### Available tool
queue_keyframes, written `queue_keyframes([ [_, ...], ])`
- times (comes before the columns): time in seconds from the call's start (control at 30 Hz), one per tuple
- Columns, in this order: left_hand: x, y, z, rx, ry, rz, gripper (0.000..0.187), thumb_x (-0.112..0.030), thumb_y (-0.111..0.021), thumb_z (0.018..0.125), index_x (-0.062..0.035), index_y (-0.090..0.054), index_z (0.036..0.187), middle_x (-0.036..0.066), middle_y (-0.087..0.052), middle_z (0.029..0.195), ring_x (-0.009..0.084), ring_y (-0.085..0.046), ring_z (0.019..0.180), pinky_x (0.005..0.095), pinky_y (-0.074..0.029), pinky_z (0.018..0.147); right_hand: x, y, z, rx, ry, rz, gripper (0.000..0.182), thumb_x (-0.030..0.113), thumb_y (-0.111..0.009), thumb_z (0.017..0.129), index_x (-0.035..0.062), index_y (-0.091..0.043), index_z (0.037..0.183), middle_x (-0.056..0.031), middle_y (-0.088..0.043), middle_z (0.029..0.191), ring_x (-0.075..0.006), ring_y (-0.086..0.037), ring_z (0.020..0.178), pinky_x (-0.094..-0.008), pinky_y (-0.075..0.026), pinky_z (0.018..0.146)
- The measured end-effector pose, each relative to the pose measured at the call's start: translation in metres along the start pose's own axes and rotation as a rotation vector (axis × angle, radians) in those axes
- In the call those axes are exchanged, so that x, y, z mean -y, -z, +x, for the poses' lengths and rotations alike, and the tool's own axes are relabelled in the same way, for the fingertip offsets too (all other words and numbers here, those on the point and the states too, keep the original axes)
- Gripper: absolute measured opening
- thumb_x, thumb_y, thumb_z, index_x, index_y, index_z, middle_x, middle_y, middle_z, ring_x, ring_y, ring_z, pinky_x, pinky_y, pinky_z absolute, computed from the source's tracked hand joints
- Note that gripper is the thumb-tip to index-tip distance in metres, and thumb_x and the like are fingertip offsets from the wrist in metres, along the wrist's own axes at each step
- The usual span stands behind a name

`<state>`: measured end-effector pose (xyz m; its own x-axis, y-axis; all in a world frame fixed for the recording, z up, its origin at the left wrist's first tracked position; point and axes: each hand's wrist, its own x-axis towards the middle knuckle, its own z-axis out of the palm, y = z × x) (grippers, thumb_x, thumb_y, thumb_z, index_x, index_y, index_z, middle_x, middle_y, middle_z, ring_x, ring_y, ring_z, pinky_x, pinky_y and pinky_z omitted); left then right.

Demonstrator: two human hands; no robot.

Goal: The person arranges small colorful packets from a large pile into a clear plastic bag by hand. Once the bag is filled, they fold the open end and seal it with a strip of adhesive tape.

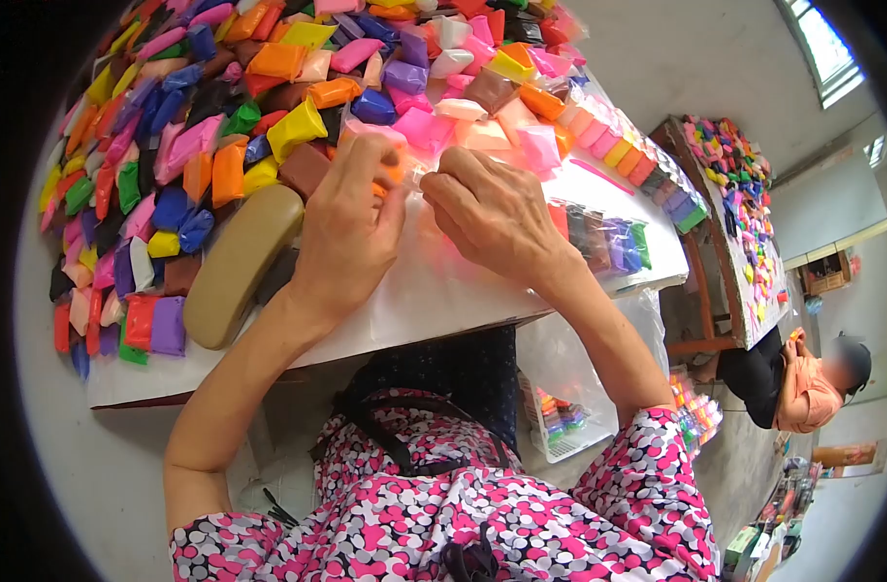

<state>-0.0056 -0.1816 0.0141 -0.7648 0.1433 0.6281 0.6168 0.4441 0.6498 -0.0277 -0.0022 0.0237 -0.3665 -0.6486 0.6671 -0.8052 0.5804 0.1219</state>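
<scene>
My left hand [351, 223] and my right hand [497, 209] are raised close together over the front of the white table [434, 315]. Fingers of both are closed in a pinch on a clear plastic bag [416, 179], mostly hidden by the hands. Pink and peach packets [477, 136] lie just beyond my knuckles. Left of my left wrist rests a long, curved tan case-like object [244, 262]. To the right of my right hand, a clear-wrapped row of brown, grey, purple and green packets [603, 238] lies on the table.
A large pile of coloured packets [298, 126] covers the table's left and back. Wrapped rows [628, 150] and a pink stick [601, 176] lie at right. Below are a white crate [558, 448] and clear plastic [642, 325]. Another person [807, 388] sits by a second table [720, 233].
</scene>
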Motion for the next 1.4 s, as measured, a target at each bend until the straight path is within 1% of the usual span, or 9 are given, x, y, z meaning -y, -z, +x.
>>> queue_keyframes([
  [0.23, 0.021, -0.008, 0.011, 0.001, -0.153, -0.056, 0.014, 0.005, -0.059, 0.082, 0.0027, -0.055, 0.095, 0.019, -0.059, 0.095, 0.0383, -0.059, 0.090, 0.0411, -0.048, 0.078, 0.001, -0.001, -0.002, -0.029, 0.068, -0.028, 0.019, 0.009, -0.068, 0.068, 0.0058, -0.054, 0.081, -0.0064, -0.051, 0.082, -0.0198, -0.061, 0.075, -0.0322, -0.050, 0.057],
  [0.33, 0.027, -0.006, 0.002, 0.055, 0.115, -0.035, 0.009, 0.007, -0.056, 0.087, -0.0003, -0.059, 0.093, 0.007, -0.059, 0.085, 0.0142, -0.054, 0.066, 0.0286, -0.046, 0.060, 0.001, -0.002, -0.004, -0.018, 0.075, -0.031, 0.017, 0.009, -0.067, 0.069, 0.0053, -0.054, 0.080, -0.0068, -0.051, 0.082, -0.0196, -0.061, 0.074, -0.0318, -0.050, 0.057],
  [0.53, 0.027, -0.009, -0.003, -0.057, -0.041, 0.111, 0.008, 0.006, -0.052, 0.089, -0.0013, -0.055, 0.088, 0.009, -0.055, 0.079, 0.0193, -0.054, 0.064, 0.0295, -0.046, 0.058, 0.003, 0.001, -0.008, -0.006, 0.162, -0.063, 0.015, 0.010, -0.064, 0.071, 0.0039, -0.057, 0.083, -0.0061, -0.050, 0.082, -0.0180, -0.059, 0.073, -0.0301, -0.050, 0.058],
  [0.73, 0.012, 0.005, -0.009, 0.000, -0.202, 0.355, 0.028, 0.008, -0.051, 0.076, 0.0034, -0.055, 0.102, 0.021, -0.056, 0.113, 0.0399, -0.053, 0.106, 0.0446, -0.043, 0.092, 0.003, 0.002, -0.012, -0.015, 0.267, -0.122, 0.016, 0.013, -0.063, 0.071, 0.0026, -0.061, 0.083, -0.0051, -0.050, 0.083, -0.0162, -0.056, 0.074, -0.0270, -0.049, 0.058],
  [0.83, -0.005, 0.008, -0.004, 0.108, -0.370, 0.338, 0.050, -0.001, -0.052, 0.080, 0.0016, -0.050, 0.130, 0.023, -0.049, 0.134, 0.0416, -0.044, 0.126, 0.0472, -0.032, 0.110, 0.004, 0.001, -0.012, -0.018, 0.262, -0.109, 0.015, 0.014, -0.063, 0.071, 0.0031, -0.062, 0.081, -0.0057, -0.051, 0.084, -0.0168, -0.057, 0.075, -0.0272, -0.049, 0.060],
  [0.93, 0.002, 0.006, -0.014, 0.384, -0.163, 0.093, 0.068, -0.015, -0.053, 0.086, -0.0013, -0.031, 0.149, 0.024, -0.039, 0.146, 0.0393, -0.035, 0.138, 0.0473, -0.023, 0.117, 0.006, -0.005, -0.016, -0.019, 0.208, -0.039, 0.013, 0.014, -0.063, 0.071, 0.0039, -0.062, 0.080, -0.0070, -0.053, 0.087, -0.0182, -0.057, 0.076, -0.0287, -0.050, 0.062],
  [1.1, 0.004, 0.009, -0.019, 0.515, -0.252, 0.393, 0.072, -0.031, -0.053, 0.093, -0.0034, -0.022, 0.153, 0.018, -0.028, 0.155, 0.0331, -0.022, 0.147, 0.0466, -0.012, 0.121, 0.021, 0.016, -0.034, -0.017, 0.146, 0.012, 0.011, 0.013, -0.062, 0.072, 0.0049, -0.061, 0.080, -0.0087, -0.054, 0.086, -0.0211, -0.058, 0.074, -0.0334, -0.051, 0.066],
  [1.23, 0.006, 0.009, -0.019, 0.518, -0.327, 0.536, 0.069, -0.033, -0.051, 0.096, -0.0035, -0.024, 0.152, 0.018, -0.030, 0.154, 0.0322, -0.024, 0.146, 0.0482, -0.014, 0.121, -0.006, 0.057, -0.059, -0.094, -0.091, 0.131, 0.024, 0.011, -0.067, 0.078, 0.0007, -0.067, 0.100, -0.0140, -0.064, 0.112, -0.0259, -0.066, 0.091, -0.0367, -0.053, 0.071],
  [1.4, -0.017, 0.004, 0.004, 0.522, -0.291, 0.663, 0.062, -0.032, -0.053, 0.096, -0.0036, -0.033, 0.148, 0.021, -0.036, 0.148, 0.0328, -0.035, 0.138, 0.0509, -0.020, 0.118, -0.052, 0.066, -0.068, -0.031, -0.334, -0.276, 0.042, 0.033, -0.058, 0.094, 0.0065, -0.056, 0.127, -0.0153, -0.056, 0.131, -0.0306, -0.054, 0.120, -0.0464, -0.041, 0.099],
])
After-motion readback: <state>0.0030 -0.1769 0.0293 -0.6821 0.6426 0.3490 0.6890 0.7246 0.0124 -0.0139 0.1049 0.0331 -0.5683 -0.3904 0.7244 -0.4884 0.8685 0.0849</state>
